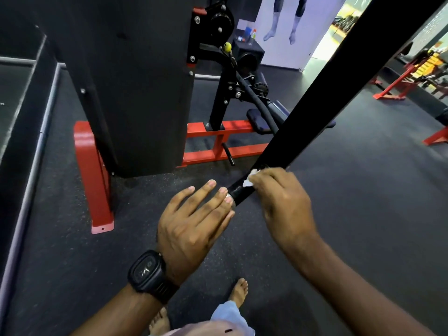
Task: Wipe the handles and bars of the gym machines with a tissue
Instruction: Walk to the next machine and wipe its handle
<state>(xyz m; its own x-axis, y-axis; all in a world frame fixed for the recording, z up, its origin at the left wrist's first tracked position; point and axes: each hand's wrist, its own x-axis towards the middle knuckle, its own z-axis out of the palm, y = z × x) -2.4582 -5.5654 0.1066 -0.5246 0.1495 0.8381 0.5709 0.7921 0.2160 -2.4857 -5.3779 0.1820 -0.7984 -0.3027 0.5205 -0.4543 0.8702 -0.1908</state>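
over dark gym flooring (363, 178), right hand (281, 197) pinches tissue (249, 179) on upward-right slanting bar (322, 93); left hand (194, 219) flat open.

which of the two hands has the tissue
The right hand, closed around the white tissue pressed against the black bar. The left hand, the one with the watch, is open, its fingers at the bar's end.

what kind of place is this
Most likely a gym. A red-framed weight machine with a pulley stands on dark rubber flooring, more red machines sit at far right, and the right hand wipes a black bar with a tissue.
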